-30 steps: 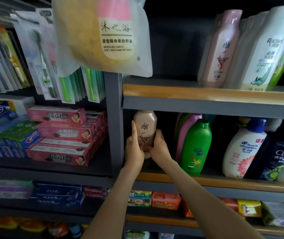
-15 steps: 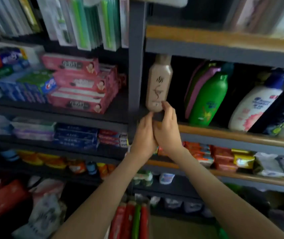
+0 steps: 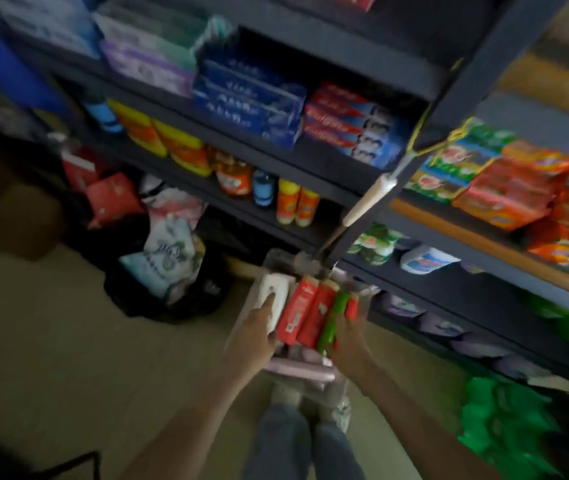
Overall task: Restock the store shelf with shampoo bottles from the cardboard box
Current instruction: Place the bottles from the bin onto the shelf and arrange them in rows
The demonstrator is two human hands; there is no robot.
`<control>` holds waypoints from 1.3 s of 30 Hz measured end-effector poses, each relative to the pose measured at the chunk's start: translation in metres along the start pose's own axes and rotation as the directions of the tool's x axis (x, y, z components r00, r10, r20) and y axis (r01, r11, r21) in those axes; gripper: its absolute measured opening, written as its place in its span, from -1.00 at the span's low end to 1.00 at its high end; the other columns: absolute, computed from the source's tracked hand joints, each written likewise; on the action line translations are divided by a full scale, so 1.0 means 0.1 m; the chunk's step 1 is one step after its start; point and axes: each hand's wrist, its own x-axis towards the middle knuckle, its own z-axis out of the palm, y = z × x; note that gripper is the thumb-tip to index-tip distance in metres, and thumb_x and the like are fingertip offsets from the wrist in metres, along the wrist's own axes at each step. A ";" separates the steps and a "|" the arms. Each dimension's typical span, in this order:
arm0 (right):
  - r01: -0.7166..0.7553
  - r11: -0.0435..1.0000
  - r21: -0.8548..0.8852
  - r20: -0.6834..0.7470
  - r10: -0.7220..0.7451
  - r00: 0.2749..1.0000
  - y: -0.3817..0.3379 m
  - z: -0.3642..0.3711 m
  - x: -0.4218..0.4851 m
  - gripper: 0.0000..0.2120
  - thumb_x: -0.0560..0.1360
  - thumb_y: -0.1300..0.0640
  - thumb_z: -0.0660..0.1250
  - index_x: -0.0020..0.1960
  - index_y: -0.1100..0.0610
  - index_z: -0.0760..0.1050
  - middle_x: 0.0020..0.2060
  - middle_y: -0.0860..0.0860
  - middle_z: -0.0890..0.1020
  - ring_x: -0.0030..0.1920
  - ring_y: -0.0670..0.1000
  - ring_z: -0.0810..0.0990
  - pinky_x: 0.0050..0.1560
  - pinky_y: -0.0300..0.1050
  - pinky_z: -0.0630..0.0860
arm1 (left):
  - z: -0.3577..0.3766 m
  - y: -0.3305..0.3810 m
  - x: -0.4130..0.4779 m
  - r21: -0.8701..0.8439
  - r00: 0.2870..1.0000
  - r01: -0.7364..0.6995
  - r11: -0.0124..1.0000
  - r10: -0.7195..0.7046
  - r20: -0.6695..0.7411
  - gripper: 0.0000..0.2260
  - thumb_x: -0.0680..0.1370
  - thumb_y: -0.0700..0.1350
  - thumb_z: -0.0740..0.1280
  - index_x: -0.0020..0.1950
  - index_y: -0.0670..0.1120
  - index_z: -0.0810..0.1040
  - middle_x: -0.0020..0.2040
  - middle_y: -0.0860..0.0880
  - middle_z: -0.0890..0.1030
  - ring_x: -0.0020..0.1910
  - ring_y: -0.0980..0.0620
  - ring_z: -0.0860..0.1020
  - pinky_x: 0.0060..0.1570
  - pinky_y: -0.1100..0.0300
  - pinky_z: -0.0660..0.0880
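Box (image 3: 262, 271) on the floor (image 3: 51, 341) before your feet, bottles (image 3: 305, 315) lying side by side in it, your left hand (image 3: 257, 336) at its left, right hand (image 3: 347, 337) at its right, shelf (image 3: 314, 171) behind it, bags (image 3: 169, 258) to its left.

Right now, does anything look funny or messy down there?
Yes. A pile of bags sits slumped on the floor beside the shelf, not stacked. A handled tool dangles from yellow string on the shelf post.
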 end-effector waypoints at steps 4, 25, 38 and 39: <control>0.022 0.988 -0.156 0.277 0.022 0.961 0.53 0.91 0.21 -0.41 0.51 0.20 0.26 0.48 0.13 0.13 0.38 0.09 0.34 0.36 0.13 0.36 0.31 -0.07 0.34 | 0.60 -0.57 -0.05 0.071 0.994 0.039 0.997 -0.046 0.096 -0.37 0.55 -0.14 0.26 0.51 0.12 0.01 0.40 -0.11 0.34 0.37 -0.08 0.33 0.34 0.09 0.29; -0.223 0.420 0.880 0.213 0.071 0.974 0.07 0.03 0.01 -0.66 0.40 0.39 0.37 0.15 0.21 0.48 -0.06 0.10 0.65 -0.06 0.09 0.63 -0.15 -0.13 0.60 | 0.46 0.37 0.08 -0.664 0.984 0.149 0.733 -0.042 0.174 -0.89 0.60 0.05 0.21 0.10 0.23 0.43 0.05 0.05 0.62 0.00 0.04 0.63 -0.07 0.19 0.59; 0.211 0.482 0.850 -0.255 0.026 0.967 -0.52 -2.10 -1.15 -0.65 0.49 0.24 0.32 0.25 0.11 0.37 0.05 0.05 0.63 0.04 0.05 0.63 -0.04 -0.10 0.58 | -0.87 2.37 -0.11 -0.621 0.862 -0.338 0.708 0.497 0.098 -0.72 0.51 -0.10 0.38 0.20 0.07 0.48 0.03 -0.08 0.64 -0.02 -0.01 0.63 0.02 0.02 0.57; 0.251 0.528 0.811 -0.306 0.019 0.952 -0.51 -2.24 -1.27 -0.62 0.50 0.22 0.33 0.28 0.10 0.35 0.08 0.03 0.62 0.08 0.03 0.61 -0.01 -0.12 0.57 | -0.93 2.52 -0.15 -0.569 0.833 -0.418 0.708 0.549 0.071 -0.69 0.51 -0.12 0.38 0.24 0.03 0.47 0.05 -0.07 0.64 0.00 0.01 0.63 0.04 0.03 0.56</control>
